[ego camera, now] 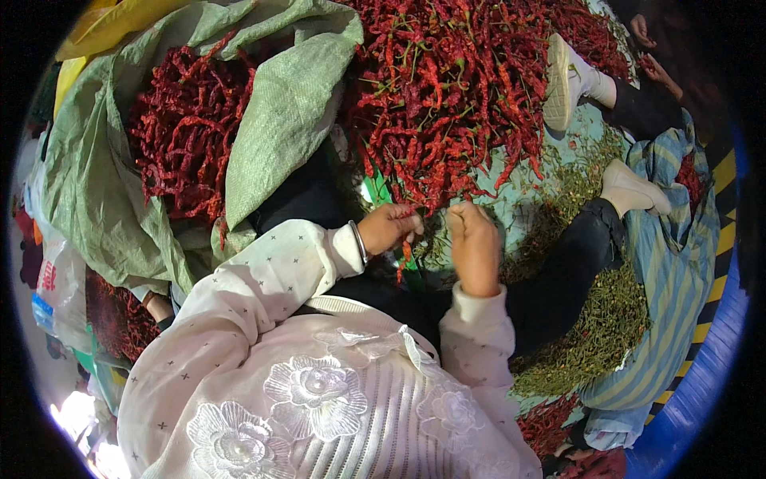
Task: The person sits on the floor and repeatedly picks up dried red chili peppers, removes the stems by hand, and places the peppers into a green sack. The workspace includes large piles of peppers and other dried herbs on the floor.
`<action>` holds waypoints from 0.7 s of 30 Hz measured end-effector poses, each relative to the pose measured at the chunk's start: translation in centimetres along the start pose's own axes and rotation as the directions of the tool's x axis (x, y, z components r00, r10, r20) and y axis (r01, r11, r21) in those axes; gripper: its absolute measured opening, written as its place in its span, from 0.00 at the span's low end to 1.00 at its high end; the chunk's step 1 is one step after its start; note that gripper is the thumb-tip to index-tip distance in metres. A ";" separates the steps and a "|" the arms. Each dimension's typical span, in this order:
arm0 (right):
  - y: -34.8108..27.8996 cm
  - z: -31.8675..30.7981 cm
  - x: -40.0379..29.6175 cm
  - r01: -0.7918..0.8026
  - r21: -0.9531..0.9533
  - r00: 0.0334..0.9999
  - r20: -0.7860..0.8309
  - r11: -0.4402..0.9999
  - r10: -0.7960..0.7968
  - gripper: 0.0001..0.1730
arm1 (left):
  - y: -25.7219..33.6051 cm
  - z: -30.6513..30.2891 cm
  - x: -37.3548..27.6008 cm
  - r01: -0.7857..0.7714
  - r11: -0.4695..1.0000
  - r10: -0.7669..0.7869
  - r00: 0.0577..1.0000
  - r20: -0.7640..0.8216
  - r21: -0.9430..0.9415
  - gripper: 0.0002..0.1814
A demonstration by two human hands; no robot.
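Note:
My left hand (388,230), with a metal bangle (358,242) at the wrist, is closed around a dried red chili pepper (406,258) that hangs below its fingers. Just to the right, my right hand (476,248) is raised with curled fingers, slightly blurred; whether it pinches anything is hidden. Beyond both hands spreads a large heap of dried red chilies (443,102), many with stems. A green woven sack (287,120) stands open at the left, holding chilies (188,132) that show few stems.
Loose green stems (592,329) lie in a pile at the right, by a blue-striped cloth sack (664,239). Another person's shoe (561,84) and hand (661,75) are at the upper right. A white plastic bag (63,287) is at the far left. Yellow-black striping (712,281) edges the right.

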State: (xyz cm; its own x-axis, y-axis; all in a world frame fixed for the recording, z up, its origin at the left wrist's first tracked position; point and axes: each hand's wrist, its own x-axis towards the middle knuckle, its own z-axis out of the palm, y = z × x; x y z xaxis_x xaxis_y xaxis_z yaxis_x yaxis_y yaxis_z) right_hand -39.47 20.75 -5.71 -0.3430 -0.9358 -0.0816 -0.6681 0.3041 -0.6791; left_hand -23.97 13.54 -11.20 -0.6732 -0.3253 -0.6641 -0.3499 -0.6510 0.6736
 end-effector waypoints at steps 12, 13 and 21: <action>3.7 3.8 8.3 0.135 -0.443 0.981 -0.068 0.886 -0.183 0.05 | 27.6 -13.4 -12.6 -0.655 0.584 0.773 0.268 -0.576 0.479 0.10; 2.7 3.7 7.8 0.153 -0.434 0.977 -0.067 0.888 -0.200 0.06 | 29.6 -20.2 -12.4 -0.658 0.375 0.866 -0.002 -0.499 0.653 0.11; 10.9 2.9 2.9 -0.220 0.264 0.975 0.019 0.939 0.223 0.13 | 25.6 -24.6 -12.1 -0.398 0.468 0.876 0.093 -0.472 0.789 0.12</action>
State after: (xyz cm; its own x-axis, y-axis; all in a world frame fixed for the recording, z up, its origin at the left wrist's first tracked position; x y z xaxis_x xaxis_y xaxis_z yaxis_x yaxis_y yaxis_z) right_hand -45.82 20.87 -15.46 -0.4705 -0.8476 -0.2452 -0.3775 0.4445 -0.8123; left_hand -8.77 -16.09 6.13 -0.0616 -0.9249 0.3753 -0.4100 0.3662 0.8353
